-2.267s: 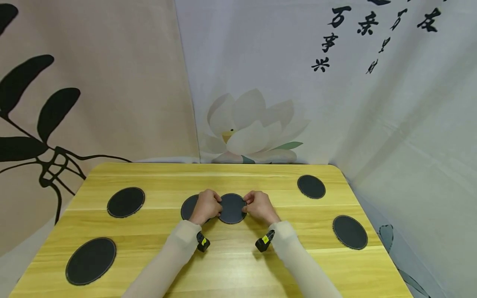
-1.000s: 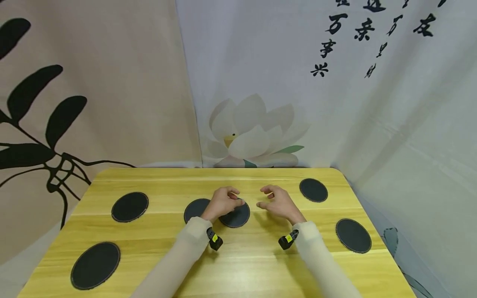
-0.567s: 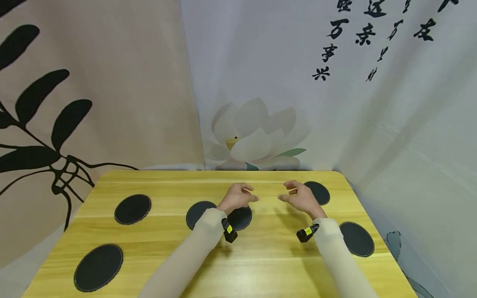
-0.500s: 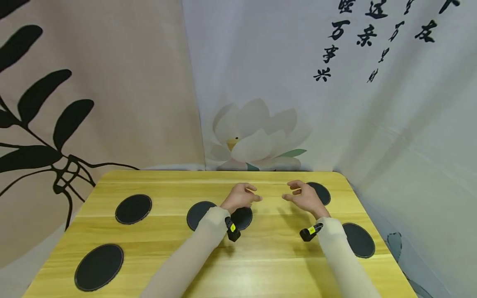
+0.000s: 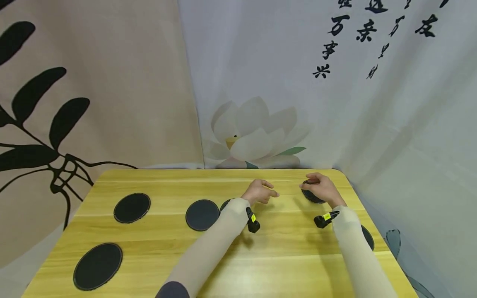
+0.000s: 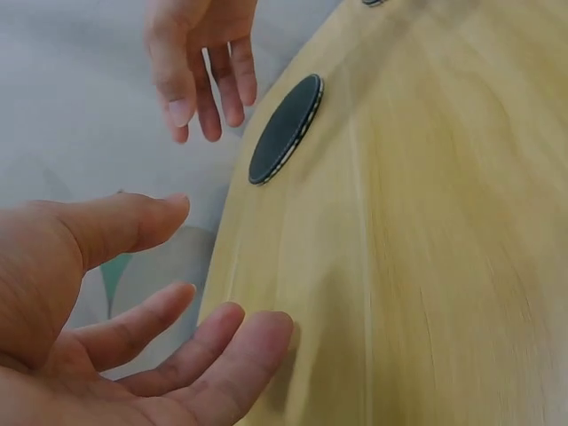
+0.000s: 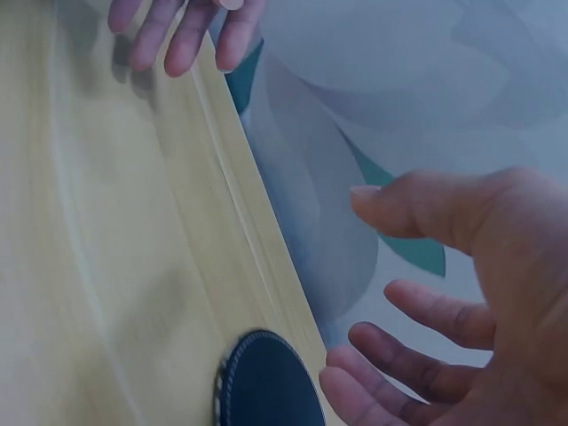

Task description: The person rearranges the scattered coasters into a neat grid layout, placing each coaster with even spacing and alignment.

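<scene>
Black round coasters with stitched rims lie flat on the wooden table. In the head view, my right hand (image 5: 323, 189) hovers over the back right coaster (image 5: 312, 197), covering part of it. Its fingers are relaxed and hold nothing, as the right wrist view shows above that coaster's edge (image 7: 271, 386). My left hand (image 5: 259, 191) hangs over the table between the middle pair and the back right coaster, fingers spread and holding nothing. One middle coaster (image 5: 202, 216) shows whole; its neighbour (image 5: 224, 204) is mostly hidden by my left sleeve.
Two more coasters lie on the left, one farther back (image 5: 132, 208) and one nearer (image 5: 98, 267). Another coaster (image 5: 367, 238) at the right is partly covered by my right sleeve. A printed curtain (image 5: 261, 82) hangs behind the table's (image 5: 261, 256) far edge.
Earlier both hands had their fingers at the edges of one middle coaster, beside its neighbour. They have let go of it and moved right, the right hand reaching the back right coaster.
</scene>
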Demonstrator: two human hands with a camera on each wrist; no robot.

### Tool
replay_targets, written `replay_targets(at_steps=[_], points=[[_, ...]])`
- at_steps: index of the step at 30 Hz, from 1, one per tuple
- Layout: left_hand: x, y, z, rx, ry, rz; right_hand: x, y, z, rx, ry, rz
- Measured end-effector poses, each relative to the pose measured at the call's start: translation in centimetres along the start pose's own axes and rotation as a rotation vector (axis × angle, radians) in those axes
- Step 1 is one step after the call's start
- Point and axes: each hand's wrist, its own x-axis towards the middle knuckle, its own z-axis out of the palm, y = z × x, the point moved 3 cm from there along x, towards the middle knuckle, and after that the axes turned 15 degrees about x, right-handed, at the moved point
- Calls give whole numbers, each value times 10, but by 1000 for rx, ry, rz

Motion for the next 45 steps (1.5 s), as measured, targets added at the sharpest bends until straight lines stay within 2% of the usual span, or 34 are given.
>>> replay_targets(at_steps=[5, 11, 15, 20, 25, 33, 38, 45], points=[[8, 13, 11, -32, -7, -4, 7, 3, -17, 13, 7, 40], [20, 23, 27, -57, 17, -57, 15, 8, -35, 51, 8, 65], [32, 29, 39, -76, 9, -75, 18, 14, -48, 84, 19, 90], [50, 37, 51, -98, 48, -95, 16, 24, -57, 115, 42, 140], [63, 41, 60, -120, 72, -99, 17, 38, -64, 123, 67, 167], [81, 50, 66, -47, 107, -71, 14, 51, -65, 126, 60, 226], [88, 53, 72, 11, 131, -69, 14, 56, -62, 186, 63, 299], [94, 55, 83, -22, 96, -51, 13, 63, -68, 207, 115, 341]])
